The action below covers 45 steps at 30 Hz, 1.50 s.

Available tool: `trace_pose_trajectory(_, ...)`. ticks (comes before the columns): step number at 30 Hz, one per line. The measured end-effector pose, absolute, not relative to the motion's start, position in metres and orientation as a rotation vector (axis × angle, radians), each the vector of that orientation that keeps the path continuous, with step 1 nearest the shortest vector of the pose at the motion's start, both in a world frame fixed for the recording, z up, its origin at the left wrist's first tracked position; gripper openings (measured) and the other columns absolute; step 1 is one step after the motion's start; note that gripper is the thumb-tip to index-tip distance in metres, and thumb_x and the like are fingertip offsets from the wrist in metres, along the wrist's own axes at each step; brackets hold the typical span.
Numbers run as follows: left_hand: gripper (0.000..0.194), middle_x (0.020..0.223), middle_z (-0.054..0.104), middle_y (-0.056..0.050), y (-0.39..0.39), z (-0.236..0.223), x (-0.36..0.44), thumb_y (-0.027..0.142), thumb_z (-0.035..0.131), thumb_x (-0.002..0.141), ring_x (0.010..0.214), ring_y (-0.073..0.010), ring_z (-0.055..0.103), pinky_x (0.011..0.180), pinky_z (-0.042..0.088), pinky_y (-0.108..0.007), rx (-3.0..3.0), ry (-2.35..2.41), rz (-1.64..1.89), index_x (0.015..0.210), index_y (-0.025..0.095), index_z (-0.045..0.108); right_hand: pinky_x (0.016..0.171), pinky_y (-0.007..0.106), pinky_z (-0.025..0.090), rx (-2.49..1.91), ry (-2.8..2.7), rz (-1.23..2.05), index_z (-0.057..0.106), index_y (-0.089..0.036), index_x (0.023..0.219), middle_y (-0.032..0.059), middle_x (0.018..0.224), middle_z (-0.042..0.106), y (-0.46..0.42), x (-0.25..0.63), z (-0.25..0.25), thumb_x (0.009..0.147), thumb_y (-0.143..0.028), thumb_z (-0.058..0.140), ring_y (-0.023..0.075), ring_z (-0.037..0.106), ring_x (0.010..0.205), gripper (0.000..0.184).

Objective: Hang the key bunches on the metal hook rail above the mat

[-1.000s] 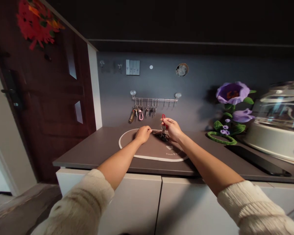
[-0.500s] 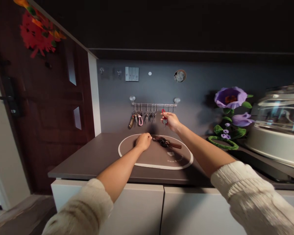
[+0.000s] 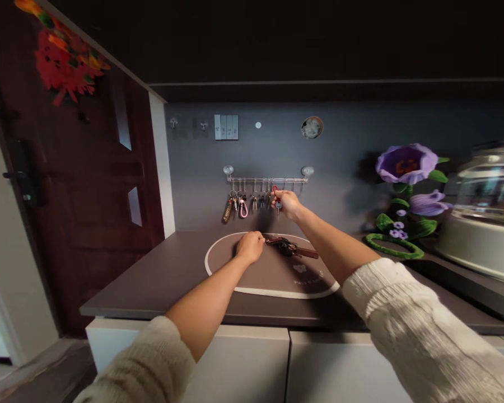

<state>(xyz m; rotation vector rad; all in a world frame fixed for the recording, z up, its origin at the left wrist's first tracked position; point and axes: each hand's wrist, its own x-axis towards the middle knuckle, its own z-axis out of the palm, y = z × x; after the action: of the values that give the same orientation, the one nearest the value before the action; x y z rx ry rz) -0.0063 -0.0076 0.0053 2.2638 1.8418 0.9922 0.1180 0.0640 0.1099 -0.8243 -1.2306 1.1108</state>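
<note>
My right hand (image 3: 288, 204) pinches a key (image 3: 279, 206) with a red loop (image 3: 275, 191) at its top, just in front of the hook rail (image 3: 269, 179) on the wall. Several bunches of keys hang from the rail's left part, one with a pink strap (image 3: 244, 207) and one with a dark lettered tag (image 3: 227, 211). My left hand (image 3: 251, 247) rests closed on the brown oval mat (image 3: 273, 280); what its fingers hold, if anything, is hidden. Right beside its fingertips lies a bunch of keys with brown leather straps (image 3: 306, 253).
A purple flower ornament (image 3: 407, 165) with a green base stands to the right, beside a cream appliance (image 3: 483, 240) with a clear top. A flat black object (image 3: 462, 288) lies before them. A dark cabinet (image 3: 311, 45) overhangs the counter (image 3: 151, 268). A red-brown door (image 3: 105, 224) is at left.
My right hand has moved a little left along the rail with the red-looped key. The left hand stays closed on the mat, and the view has shifted slightly.
</note>
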Motion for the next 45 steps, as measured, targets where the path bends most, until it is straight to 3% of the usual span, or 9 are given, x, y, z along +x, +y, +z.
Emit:
trace_pose_trajectory(16,0.022,0.091,0.068,-0.007,-0.008,0.007,-0.006,0.027,0.044,0.083,0.084,-0.0167,0.06,0.074,0.042,-0.025,2.263,1.865,0.949,0.085,0.02,0.064,0.04,0.018,0.04,-0.933,-1.196,1.113,0.049,-0.013,0.066,-0.0055,0.043,0.04,0.077,0.114,0.102,0.082,-0.01,0.043,0.0045,0.04,0.035,0.018)
trace_pose_trajectory(29,0.023,0.09,0.068,-0.007,-0.004,0.005,-0.007,0.028,0.044,0.083,0.083,-0.0172,0.06,0.074,0.042,-0.026,2.285,1.844,0.971,0.084,0.02,0.065,0.04,0.015,0.034,-0.898,-1.241,1.01,0.052,-0.013,0.066,-0.0028,0.05,0.049,0.092,0.119,0.075,0.084,-0.016,0.045,0.0043,0.044,0.042,0.02)
trace_pose_trajectory(34,0.022,0.089,0.068,-0.007,-0.003,0.005,-0.007,0.027,0.044,0.083,0.081,-0.0162,0.06,0.073,0.042,-0.025,2.285,1.837,0.988,0.085,0.019,0.065,0.044,0.015,0.033,-0.952,-1.256,0.907,0.053,-0.012,0.065,-0.0022,0.053,0.052,0.093,0.119,0.073,0.082,-0.013,0.045,0.0042,0.045,0.045,0.019)
trace_pose_trajectory(39,0.022,0.09,0.068,-0.006,-0.004,0.005,-0.007,0.026,0.044,0.083,0.082,-0.016,0.059,0.074,0.042,-0.025,2.29,1.806,1.039,0.086,0.018,0.065,0.048,0.016,0.033,-0.931,-1.39,0.858,0.052,-0.014,0.063,-0.0058,0.047,0.047,0.088,0.125,0.073,0.078,-0.009,0.045,0.0047,0.039,0.043,0.017)
trace_pose_trajectory(45,0.022,0.088,0.067,-0.006,-0.003,0.005,-0.007,0.027,0.045,0.083,0.081,-0.0159,0.058,0.076,0.042,-0.026,2.367,1.699,1.13,0.086,0.017,0.065,0.063,0.018,0.038,-0.978,-1.412,0.703,0.057,-0.013,0.073,-0.0032,0.064,0.056,0.079,0.136,0.073,0.07,-0.01,0.054,0.0053,0.045,0.058,0.006)
